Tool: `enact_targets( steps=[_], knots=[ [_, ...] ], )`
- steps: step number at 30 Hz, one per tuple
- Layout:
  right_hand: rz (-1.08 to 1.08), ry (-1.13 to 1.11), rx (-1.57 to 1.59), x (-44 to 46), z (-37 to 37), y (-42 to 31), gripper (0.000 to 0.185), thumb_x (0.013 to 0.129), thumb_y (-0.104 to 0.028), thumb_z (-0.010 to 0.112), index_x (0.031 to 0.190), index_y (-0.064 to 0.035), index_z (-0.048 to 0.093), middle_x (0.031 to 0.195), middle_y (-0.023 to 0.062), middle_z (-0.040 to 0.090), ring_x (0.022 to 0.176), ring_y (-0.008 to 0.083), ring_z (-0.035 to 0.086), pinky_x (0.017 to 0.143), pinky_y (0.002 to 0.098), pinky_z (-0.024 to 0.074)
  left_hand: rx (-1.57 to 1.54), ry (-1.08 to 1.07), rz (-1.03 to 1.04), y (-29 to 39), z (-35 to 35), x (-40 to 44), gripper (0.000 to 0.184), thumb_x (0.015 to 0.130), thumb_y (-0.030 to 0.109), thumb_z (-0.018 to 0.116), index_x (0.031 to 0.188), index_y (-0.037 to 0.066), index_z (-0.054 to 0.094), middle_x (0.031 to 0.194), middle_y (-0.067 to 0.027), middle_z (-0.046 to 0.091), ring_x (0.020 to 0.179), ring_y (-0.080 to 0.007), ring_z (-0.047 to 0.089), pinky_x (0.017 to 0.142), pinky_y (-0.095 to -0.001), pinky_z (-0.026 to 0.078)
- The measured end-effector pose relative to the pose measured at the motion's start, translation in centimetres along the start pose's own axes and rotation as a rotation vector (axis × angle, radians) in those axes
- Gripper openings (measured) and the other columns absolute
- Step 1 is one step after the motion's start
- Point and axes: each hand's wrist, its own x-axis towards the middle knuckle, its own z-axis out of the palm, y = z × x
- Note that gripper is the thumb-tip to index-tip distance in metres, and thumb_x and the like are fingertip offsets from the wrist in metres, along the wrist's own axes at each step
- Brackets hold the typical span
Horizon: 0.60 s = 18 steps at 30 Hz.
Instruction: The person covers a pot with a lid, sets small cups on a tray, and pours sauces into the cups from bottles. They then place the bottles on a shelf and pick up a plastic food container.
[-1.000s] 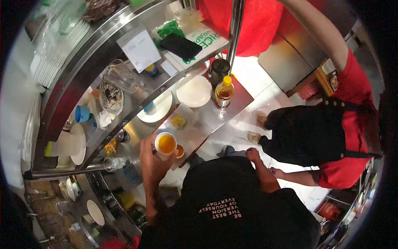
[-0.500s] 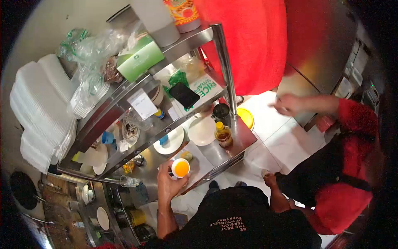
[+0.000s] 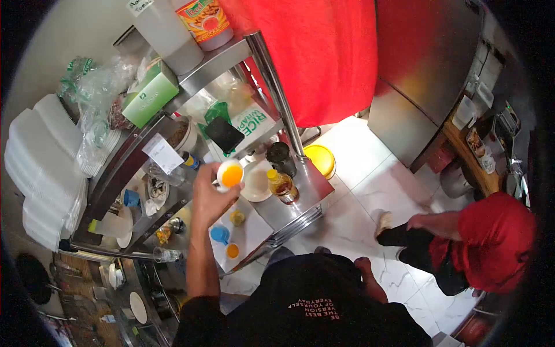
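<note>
My left hand [image 3: 213,194] grips a small white bowl [image 3: 230,174] by its rim, thumb across the near side. Inside is a bright orange-yellow liquid. The bowl is held up in front of the steel rack, above a shelf. Below it, on a white surface [image 3: 254,225], are a small blue cup [image 3: 219,233], a small container of orange contents [image 3: 232,250] and a little yellowish item [image 3: 237,218]. Behind the bowl lies a white plate [image 3: 256,184]. My right hand [image 3: 364,267] is low beside my black shirt; its fingers are unclear.
A yellow-capped bottle [image 3: 282,186] and a dark jar [image 3: 281,158] stand at the shelf's right end. Above are a phone [image 3: 224,135] and green box [image 3: 150,93]. Foam containers [image 3: 43,168] stack left. A yellow lid [image 3: 319,160] is beyond the shelf. A red-shirted person [image 3: 497,243] is at right.
My left hand has lifted the bowl up and away from me, revealing the blue cup and orange container. The red-shirted person has moved away to the right. The whole view has shifted.
</note>
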Motion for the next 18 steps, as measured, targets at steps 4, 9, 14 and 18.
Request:
enact_targets(
  steps=[4, 9, 14, 18],
  knots=[
    [-0.399, 0.06, -0.31, 2.6, 0.5, 5.2, 0.02, 0.081, -0.024, 0.063, 0.076, -0.0112, 0.077, 0.083, 0.0212, 0.072, 0.082, 0.0399, 0.071, 0.081, 0.0499, 0.0575, 0.027, 0.003, 0.054, -0.4, 2.1, 6.4, 0.057, 0.072, 0.021, 0.091, 0.115, -0.001, 0.061, 0.104, -0.0138, 0.069, 0.093, -0.0211, 0.067, 0.083, -0.0345, 0.055],
    [0.043, 0.124, 0.152, 3.7, -2.8, 3.8, 0.024, 0.082, -0.029, 0.063, 0.075, -0.0094, 0.074, 0.083, 0.02, 0.071, 0.08, 0.0379, 0.07, 0.076, 0.0502, 0.0572, 0.058, -0.009, 0.137, -2.1, 5.6, 14.0, 0.056, 0.07, 0.025, 0.092, 0.111, -0.002, 0.064, 0.094, -0.0123, 0.071, 0.083, -0.0211, 0.069, 0.075, -0.0347, 0.056],
    [-0.199, 0.428, 0.126, 3.2, -3.6, 5.3, 0.023, 0.081, -0.019, 0.068, 0.092, -0.0001, 0.075, 0.077, 0.0126, 0.074, 0.07, 0.0227, 0.072, 0.069, 0.0367, 0.0585, 0.096, 0.014, 0.093, -3.3, 7.9, 18.8, 0.051, 0.068, 0.034, 0.09, 0.102, 0.001, 0.071, 0.093, -0.017, 0.074, 0.085, -0.0287, 0.073, 0.077, -0.0399, 0.056],
    [-0.155, 0.328, -0.065, 2.4, -1.6, 8.7, 0.017, 0.072, -0.011, 0.074, 0.088, -0.0049, 0.074, 0.082, 0.0103, 0.073, 0.075, 0.0265, 0.071, 0.071, 0.0401, 0.0588, 0.158, -0.073, 0.07, -7.5, 8.9, 20.8, 0.054, 0.068, 0.039, 0.09, 0.103, 0.002, 0.072, 0.095, -0.0176, 0.075, 0.09, -0.0289, 0.073, 0.08, -0.04, 0.056]
  ],
)
